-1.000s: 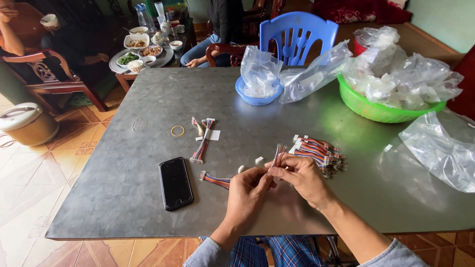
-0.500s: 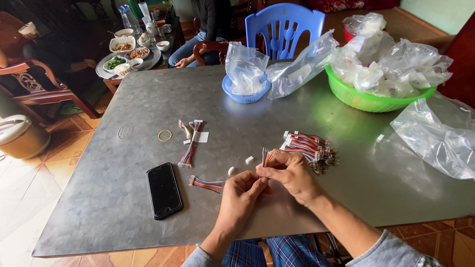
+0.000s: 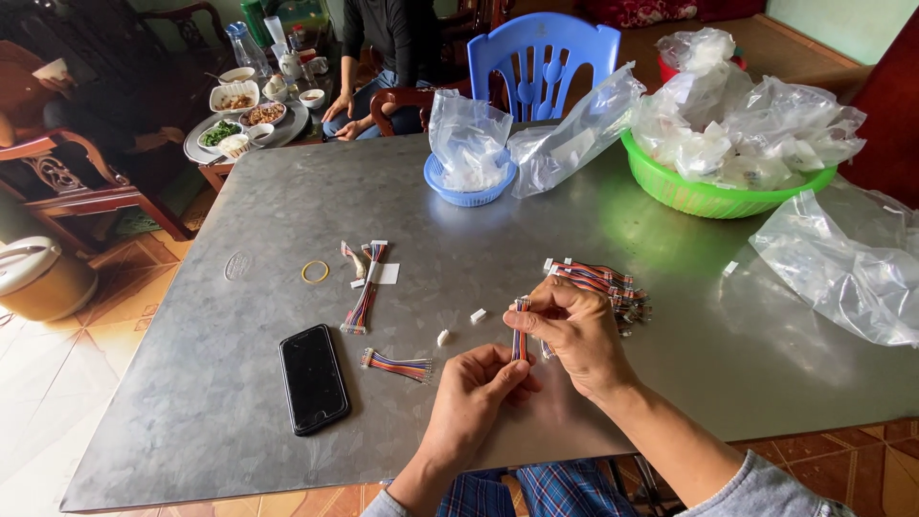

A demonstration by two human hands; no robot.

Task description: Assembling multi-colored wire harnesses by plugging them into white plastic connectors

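Both hands (image 3: pixel 536 359) nearer, cable (image 3: pixel 520 337) upright.

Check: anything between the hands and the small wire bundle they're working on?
Nothing visible. Both the left hand and the right hand already pinch the small wire bundle directly, above bare metal table. The larger pile of wire bundles lies behind the right hand, and two white connectors lie to the left, apart from the grip.
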